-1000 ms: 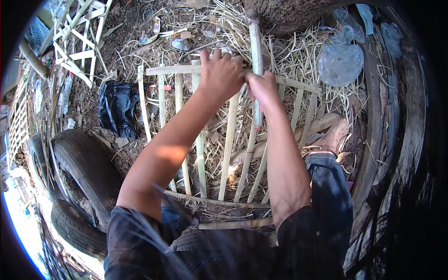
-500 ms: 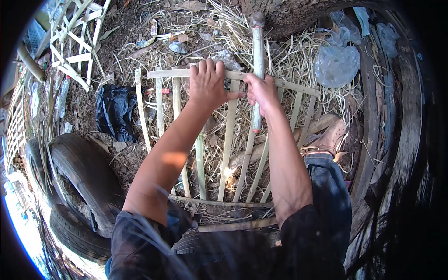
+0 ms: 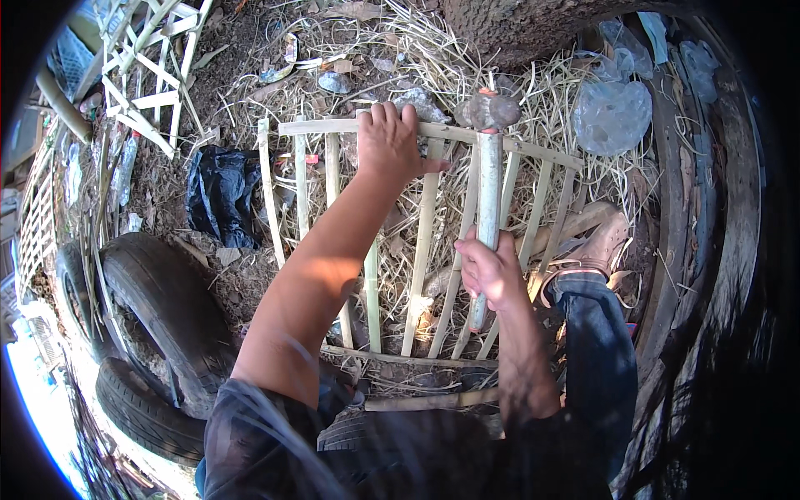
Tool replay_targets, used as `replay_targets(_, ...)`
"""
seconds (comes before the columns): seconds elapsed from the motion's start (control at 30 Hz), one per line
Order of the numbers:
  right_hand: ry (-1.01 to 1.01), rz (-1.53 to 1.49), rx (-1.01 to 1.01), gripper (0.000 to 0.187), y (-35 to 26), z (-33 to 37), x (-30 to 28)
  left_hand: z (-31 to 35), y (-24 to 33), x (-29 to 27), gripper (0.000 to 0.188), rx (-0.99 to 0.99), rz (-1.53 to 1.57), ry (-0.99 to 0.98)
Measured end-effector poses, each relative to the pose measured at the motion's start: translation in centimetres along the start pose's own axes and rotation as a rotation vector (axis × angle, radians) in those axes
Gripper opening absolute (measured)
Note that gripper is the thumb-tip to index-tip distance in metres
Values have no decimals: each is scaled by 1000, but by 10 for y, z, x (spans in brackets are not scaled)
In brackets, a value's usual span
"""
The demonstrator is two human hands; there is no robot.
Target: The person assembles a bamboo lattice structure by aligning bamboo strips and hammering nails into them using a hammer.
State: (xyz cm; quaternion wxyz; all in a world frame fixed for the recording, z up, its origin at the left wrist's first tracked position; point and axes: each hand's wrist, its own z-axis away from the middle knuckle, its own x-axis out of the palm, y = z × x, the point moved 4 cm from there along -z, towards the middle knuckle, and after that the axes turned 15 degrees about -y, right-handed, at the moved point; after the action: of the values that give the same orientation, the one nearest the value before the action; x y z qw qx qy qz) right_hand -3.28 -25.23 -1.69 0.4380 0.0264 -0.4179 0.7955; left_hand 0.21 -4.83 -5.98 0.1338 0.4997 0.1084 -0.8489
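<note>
A frame of split bamboo slats [image 3: 422, 250] lies in front of me, several upright slats joined by a crossbar at the far end and another at the near end. My left hand [image 3: 388, 143] grips the far crossbar, fingers over its edge and thumb stretched along the near side. My right hand [image 3: 492, 271] is closed round the lower handle of a hammer [image 3: 490, 183]. The hammer's blunt, heavy head [image 3: 488, 112] is over the far crossbar, right of my left hand; whether it touches the bamboo I cannot tell.
Old tyres [image 3: 158, 300] stand at the left, with a black plastic bag [image 3: 218, 196] beyond them. Another bamboo lattice [image 3: 158, 100] is at the far left. Clear plastic bags [image 3: 612, 117] lie at the far right, near a tree trunk [image 3: 533, 33]. Bamboo shavings litter the soil.
My right hand has come nearer to me, with the hammer head now down by the far crossbar. My left hand keeps its hold on the frame. The whole view has shifted slightly.
</note>
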Motion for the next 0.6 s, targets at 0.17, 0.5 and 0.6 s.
replay_targets(0.17,43,111,102,15,-3,-7,-9,-2,-1,3,97,-45,-12,-95)
replay_targets(0.5,96,285,129,18,-22,1,-11,-3,-2,-2,95,-28,19,-27)
replay_targets(0.6,62,178,106,18,-33,10,3,-3,-4,6,96,-43,8,-17)
